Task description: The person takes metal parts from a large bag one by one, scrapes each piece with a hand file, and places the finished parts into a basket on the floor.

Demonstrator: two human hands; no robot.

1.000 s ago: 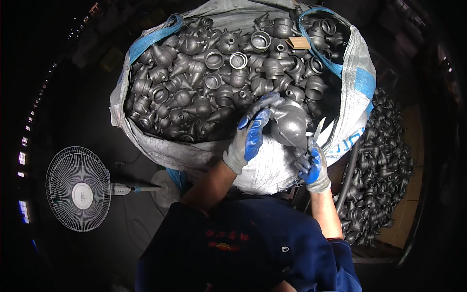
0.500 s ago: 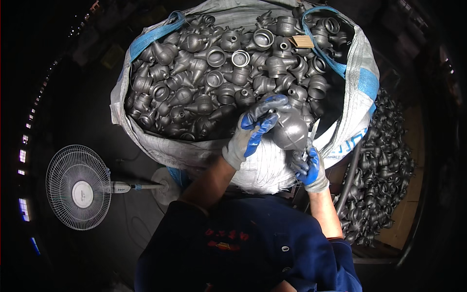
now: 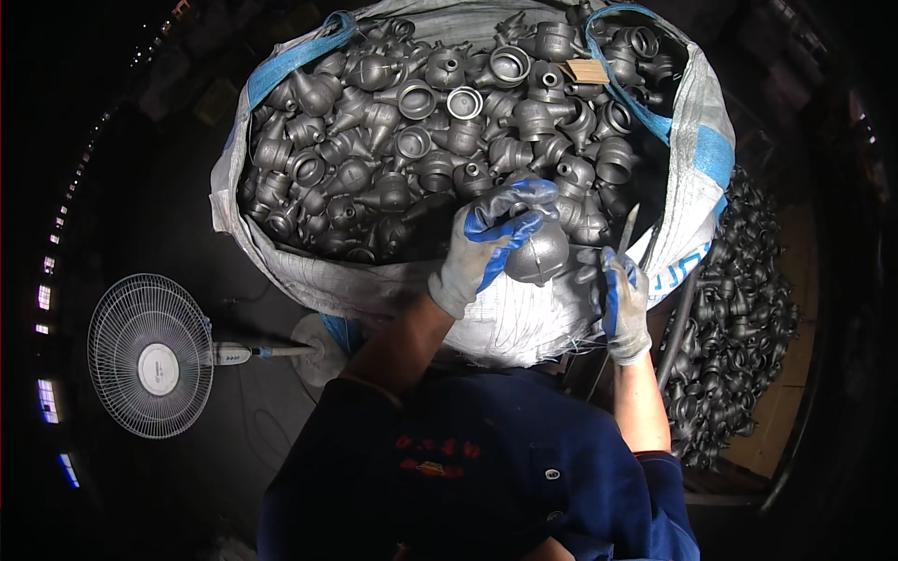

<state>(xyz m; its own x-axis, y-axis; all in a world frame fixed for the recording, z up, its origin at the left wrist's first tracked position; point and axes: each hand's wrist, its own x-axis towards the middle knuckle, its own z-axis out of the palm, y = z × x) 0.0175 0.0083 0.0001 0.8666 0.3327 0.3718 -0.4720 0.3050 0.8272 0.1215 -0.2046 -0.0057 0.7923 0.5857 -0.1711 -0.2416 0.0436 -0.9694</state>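
Note:
My left hand, in a grey-white glove with blue patches, grips a dark grey metal casting with a rounded, bulging body. My fingers wrap over its far left side and hide part of it. In the same kind of glove, my right hand is closed around a thin, pointed metal tool that sticks up away from me. The tool stands apart from the casting, to its right. Both hands are over the near rim of a big white woven bag filled with similar castings.
Blue lifting straps loop at the bag's rim, and a piece of brown cardboard lies on the castings. More castings are heaped at the right, beside a dark bar. A white fan stands at the left.
My right hand has drawn away from the casting to the right, and the tool now points upright. My left hand has shifted the casting slightly left and turned it.

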